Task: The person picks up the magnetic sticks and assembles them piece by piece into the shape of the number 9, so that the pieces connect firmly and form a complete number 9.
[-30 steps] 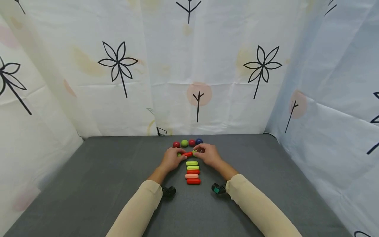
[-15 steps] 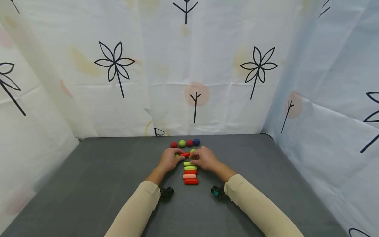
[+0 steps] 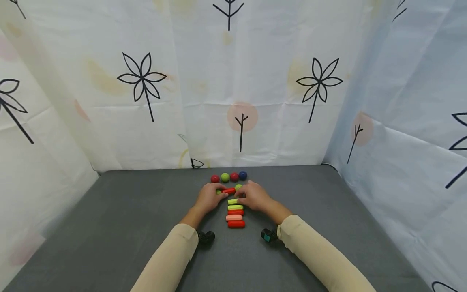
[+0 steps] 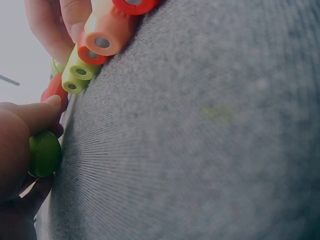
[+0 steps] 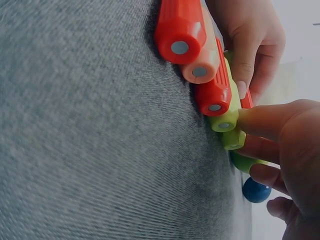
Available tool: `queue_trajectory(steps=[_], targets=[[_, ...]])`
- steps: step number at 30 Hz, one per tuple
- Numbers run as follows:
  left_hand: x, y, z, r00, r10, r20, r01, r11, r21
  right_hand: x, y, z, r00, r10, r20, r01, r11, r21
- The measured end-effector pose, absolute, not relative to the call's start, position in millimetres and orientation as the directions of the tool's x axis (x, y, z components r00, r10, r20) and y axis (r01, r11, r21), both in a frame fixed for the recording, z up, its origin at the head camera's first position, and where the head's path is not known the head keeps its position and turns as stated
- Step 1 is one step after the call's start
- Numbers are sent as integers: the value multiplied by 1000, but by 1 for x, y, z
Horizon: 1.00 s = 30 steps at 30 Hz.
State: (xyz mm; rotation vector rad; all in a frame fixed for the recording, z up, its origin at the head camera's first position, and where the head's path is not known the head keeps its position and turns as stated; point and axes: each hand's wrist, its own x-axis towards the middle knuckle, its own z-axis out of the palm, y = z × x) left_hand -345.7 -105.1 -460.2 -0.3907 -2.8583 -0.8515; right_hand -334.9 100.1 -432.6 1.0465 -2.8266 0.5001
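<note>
My left hand (image 3: 208, 197) holds a red magnetic stick (image 3: 229, 190) by its left end, where a green ball (image 4: 46, 154) sits within the fingers. Another green ball (image 3: 238, 187) is at the stick's right end. The right hand (image 3: 254, 196) pinches the farthest yellow-green magnetic stick (image 3: 232, 201) by its right end, thumb and finger on either side. That stick lies slightly askew in a column. Below it come a second yellow-green stick (image 3: 235, 207), a red one (image 3: 235, 212), a pink one (image 3: 234, 218) and a thicker red one (image 3: 236, 224). Silver discs show in their ends.
Behind the hands stands a row of balls: red (image 3: 215, 179), green (image 3: 225, 177), red (image 3: 234, 176) and blue (image 3: 243, 175). All lie on a grey tabletop (image 3: 146, 227). White printed curtains (image 3: 204, 81) enclose its back and sides.
My right hand has let go of the green ball at the red stick's right end and come nearer, onto the farthest yellow-green stick, which has turned slightly. The left hand keeps its hold.
</note>
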Motion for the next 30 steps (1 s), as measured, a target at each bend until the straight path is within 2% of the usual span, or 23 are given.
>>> queue_trajectory(steps=[6, 11, 21, 30], targets=[[-344, -106, -460, -950, 222, 220, 306, 803, 511, -337, 102, -432, -754, -633, 174, -657, 719, -229], [-344, -106, -460, -947, 227, 226, 313, 805, 504, -338, 104, -432, -773, -615, 155, -634, 739, -229], [-343, -105, -459, -956, 212, 202, 288, 804, 520, -332, 112, -432, -850, -495, 181, -525, 766, -371], [-343, -104, -460, -954, 196, 228, 291, 797, 530, -327, 124, -431, -887, -388, 250, -460, 788, -410]])
